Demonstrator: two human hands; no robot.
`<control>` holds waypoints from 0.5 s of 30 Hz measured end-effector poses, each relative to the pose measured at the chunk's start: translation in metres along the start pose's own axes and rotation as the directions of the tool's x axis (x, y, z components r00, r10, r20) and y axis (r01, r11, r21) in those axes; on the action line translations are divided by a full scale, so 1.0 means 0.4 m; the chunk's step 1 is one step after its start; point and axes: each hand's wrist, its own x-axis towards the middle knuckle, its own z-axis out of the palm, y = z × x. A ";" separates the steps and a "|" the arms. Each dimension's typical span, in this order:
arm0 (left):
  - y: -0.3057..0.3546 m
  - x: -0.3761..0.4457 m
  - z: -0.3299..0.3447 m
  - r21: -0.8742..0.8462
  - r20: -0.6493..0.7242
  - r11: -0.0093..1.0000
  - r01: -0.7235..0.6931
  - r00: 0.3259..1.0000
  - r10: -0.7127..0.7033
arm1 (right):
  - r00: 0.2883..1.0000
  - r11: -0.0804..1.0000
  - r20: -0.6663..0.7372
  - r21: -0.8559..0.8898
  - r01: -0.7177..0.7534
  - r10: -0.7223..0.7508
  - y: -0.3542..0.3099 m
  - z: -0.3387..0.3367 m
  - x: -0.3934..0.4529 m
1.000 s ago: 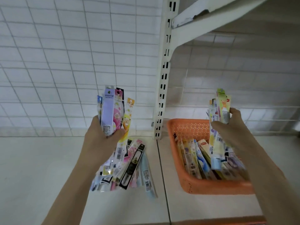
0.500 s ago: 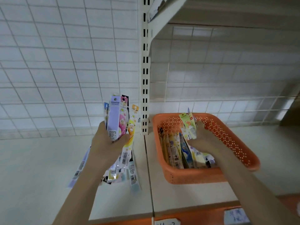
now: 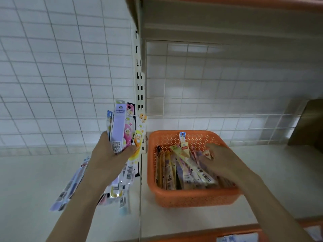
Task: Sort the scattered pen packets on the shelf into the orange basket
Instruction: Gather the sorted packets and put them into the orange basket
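While your left hand [image 3: 111, 156] grips upright pen packets [image 3: 122, 126], the orange basket [image 3: 188, 198] lies rightward, under your relaxed right hand [image 3: 225, 161].

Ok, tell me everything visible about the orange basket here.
The orange perforated plastic basket is squarish with a smooth rim and dotted holes in its walls. It sits upright on the pale shelf, right of the slotted upright. Colourful pen packets lie inside; the right hand rests on them.
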 end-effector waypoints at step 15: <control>0.057 0.065 0.285 0.478 0.358 0.863 -0.162 0.933 -0.023 | 0.915 0.994 -0.401 0.070 0.083 -0.049 0.149 0.012 -0.062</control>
